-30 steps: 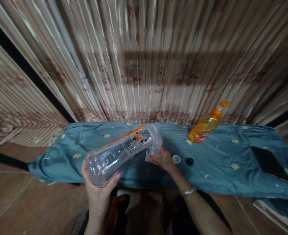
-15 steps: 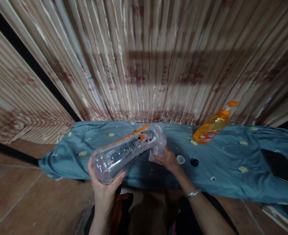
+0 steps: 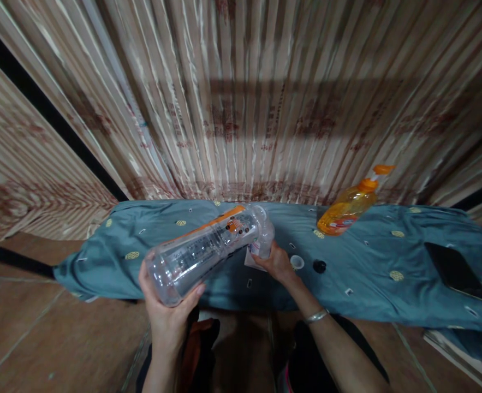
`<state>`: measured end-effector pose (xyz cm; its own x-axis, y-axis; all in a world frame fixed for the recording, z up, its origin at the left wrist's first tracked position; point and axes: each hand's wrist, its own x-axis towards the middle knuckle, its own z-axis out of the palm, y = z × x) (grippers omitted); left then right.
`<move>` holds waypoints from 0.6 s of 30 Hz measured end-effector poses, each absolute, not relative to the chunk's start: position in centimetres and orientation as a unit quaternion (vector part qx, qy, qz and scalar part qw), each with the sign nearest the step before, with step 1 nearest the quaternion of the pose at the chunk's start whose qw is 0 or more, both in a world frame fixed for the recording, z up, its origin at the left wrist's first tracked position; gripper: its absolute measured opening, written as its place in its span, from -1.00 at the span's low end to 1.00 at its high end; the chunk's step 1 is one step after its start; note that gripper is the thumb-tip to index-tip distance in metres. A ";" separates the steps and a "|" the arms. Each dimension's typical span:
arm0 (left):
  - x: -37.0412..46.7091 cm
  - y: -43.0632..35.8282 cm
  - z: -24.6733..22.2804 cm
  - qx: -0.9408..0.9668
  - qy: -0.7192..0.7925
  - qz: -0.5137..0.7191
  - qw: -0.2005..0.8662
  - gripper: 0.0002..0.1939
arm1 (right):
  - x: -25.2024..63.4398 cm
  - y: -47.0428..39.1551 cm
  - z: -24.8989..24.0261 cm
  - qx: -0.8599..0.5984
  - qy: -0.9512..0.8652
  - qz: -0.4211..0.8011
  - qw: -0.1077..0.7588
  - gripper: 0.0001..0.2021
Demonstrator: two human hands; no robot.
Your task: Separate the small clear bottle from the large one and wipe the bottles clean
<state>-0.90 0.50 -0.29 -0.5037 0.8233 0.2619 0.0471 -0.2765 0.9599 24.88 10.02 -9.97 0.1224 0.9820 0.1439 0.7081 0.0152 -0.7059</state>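
Note:
My left hand (image 3: 167, 311) is wrapped around the base of a large clear plastic bottle (image 3: 202, 255) with an orange and black printed label. The bottle lies tilted, its narrower end up and to the right. At that end my right hand (image 3: 278, 264) grips a small clear container (image 3: 262, 248) with a label, partly hidden by my fingers. The two vessels meet or overlap; whether they touch cannot be told. Under the container a pale flat piece (image 3: 252, 260) shows on the cloth. Just right of my right hand lie a white cap (image 3: 297, 262) and a black cap (image 3: 319, 266).
A blue-green patterned cloth (image 3: 372, 240) covers the long low surface. An orange pump bottle (image 3: 345, 210) stands at the back right, and a dark phone (image 3: 456, 270) lies at the right. Behind hangs a striped curtain (image 3: 244, 98); dark poles (image 3: 60, 120) slant at the sides.
The whole scene has shifted slightly left in view as the head turned. Both hands keep their hold on the bottle and the small container, with almost the same tilt.

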 end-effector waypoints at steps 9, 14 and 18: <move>-1.3 0.8 -0.9 0.414 0.518 0.689 0.294 0.21 | 24.9 10.0 -9.7 -0.665 -0.636 0.207 0.332 -0.52; -0.5 0.6 0.0 0.403 0.521 0.694 0.291 0.21 | 24.8 10.0 -9.6 -0.675 -0.631 0.202 0.324 -0.50; -0.1 0.6 0.4 0.400 0.536 0.692 0.272 0.21 | 24.7 9.9 -9.6 -0.683 -0.626 0.198 0.320 -0.50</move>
<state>-0.09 0.62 0.38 -0.5322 0.8048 0.2628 0.0521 -0.2787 0.9590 24.66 9.93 -9.56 0.1368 0.9819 0.1307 0.7285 -0.0104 -0.6850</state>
